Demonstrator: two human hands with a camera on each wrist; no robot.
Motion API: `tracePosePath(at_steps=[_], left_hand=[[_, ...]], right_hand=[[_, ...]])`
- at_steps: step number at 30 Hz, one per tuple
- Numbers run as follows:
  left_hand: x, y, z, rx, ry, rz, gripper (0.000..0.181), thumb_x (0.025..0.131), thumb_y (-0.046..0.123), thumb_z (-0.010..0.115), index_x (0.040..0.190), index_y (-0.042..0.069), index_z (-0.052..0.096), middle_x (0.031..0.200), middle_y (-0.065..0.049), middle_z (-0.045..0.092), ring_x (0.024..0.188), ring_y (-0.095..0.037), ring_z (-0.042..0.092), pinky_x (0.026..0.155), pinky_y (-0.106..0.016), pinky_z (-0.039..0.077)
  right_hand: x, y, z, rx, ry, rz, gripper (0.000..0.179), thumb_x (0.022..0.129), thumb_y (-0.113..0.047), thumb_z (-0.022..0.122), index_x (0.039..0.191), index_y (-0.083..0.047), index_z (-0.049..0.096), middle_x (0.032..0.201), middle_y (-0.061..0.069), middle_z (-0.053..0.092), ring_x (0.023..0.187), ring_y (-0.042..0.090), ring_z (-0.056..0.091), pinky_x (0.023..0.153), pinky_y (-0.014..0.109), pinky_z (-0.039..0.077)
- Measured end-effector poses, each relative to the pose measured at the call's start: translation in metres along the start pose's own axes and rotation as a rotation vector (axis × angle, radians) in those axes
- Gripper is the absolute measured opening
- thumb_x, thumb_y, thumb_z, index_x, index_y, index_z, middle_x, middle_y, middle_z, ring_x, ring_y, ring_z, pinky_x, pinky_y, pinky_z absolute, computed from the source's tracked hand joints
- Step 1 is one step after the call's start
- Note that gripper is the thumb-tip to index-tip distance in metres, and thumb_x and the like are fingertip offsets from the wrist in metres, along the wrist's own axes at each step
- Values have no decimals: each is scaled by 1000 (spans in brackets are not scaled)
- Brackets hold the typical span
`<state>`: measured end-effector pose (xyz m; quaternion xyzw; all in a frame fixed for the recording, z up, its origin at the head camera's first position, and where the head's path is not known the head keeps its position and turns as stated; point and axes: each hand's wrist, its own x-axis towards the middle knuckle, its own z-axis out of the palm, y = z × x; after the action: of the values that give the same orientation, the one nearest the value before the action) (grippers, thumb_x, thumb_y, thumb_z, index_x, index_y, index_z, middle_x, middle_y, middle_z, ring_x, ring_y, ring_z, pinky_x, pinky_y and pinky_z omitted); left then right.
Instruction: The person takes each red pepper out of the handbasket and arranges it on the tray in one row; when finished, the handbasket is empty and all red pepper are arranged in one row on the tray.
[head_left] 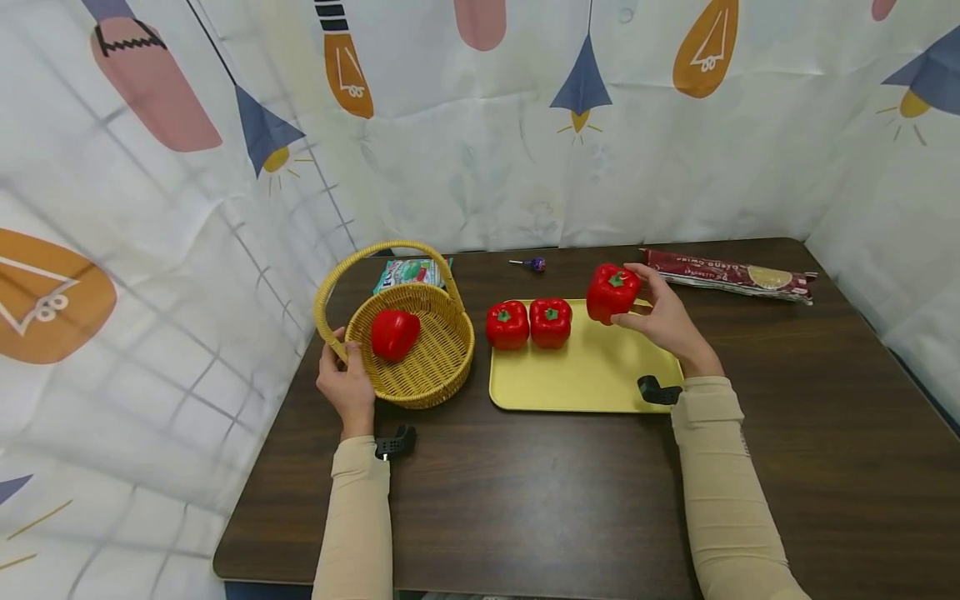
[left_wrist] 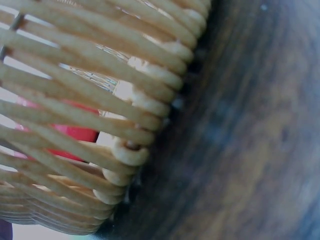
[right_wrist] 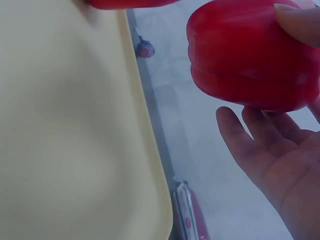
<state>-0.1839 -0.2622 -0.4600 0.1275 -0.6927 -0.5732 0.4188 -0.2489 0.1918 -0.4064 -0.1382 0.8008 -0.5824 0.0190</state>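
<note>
My right hand (head_left: 664, 320) holds a red bell pepper (head_left: 613, 292) between thumb and fingers, raised over the far side of the yellow tray (head_left: 577, 387). In the right wrist view the bell pepper (right_wrist: 250, 55) shows close up beside the tray's edge. Two more red bell peppers (head_left: 507, 325) (head_left: 551, 322) sit side by side on the tray's left part. At the left, my left hand (head_left: 348, 385) grips the yellow wicker basket (head_left: 431, 387) near the foot of its arched handle. Inside the basket lies another red bell pepper (head_left: 394, 335). The left wrist view is filled by the weave (left_wrist: 85, 100).
A green snack packet (head_left: 408, 272) lies behind the basket. Farther back on the brown table (head_left: 540, 500) is a purple-wrapped lollipop (head_left: 536, 264). A long dark red packet (head_left: 731, 275) lies at the back right. Printed white curtains (head_left: 480, 167) hang behind the table and at its sides.
</note>
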Motion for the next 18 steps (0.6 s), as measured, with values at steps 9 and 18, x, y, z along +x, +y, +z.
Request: tracePosePath(at_steps=[9,18], left_hand=[[-1,0,0,26,5,-15,33,98,18,60,123,-2,63,96,-11,67,87,-19,62,74,-17,49],[-1,2,1,23,6,-19,34,98,19,60,123,-3,63,104,-30,65,89,-31,60,73,-16,47]], right_hand=[[8,36,-5,-51,-89,62,84,84,-2,74,152,-13,27,149,16,36,129,38,41,100,54,43],[10,49,-2,-116,-182,62,84,83,-4,75,152,-12,27,149,20,36,133,43,38,103,60,36]])
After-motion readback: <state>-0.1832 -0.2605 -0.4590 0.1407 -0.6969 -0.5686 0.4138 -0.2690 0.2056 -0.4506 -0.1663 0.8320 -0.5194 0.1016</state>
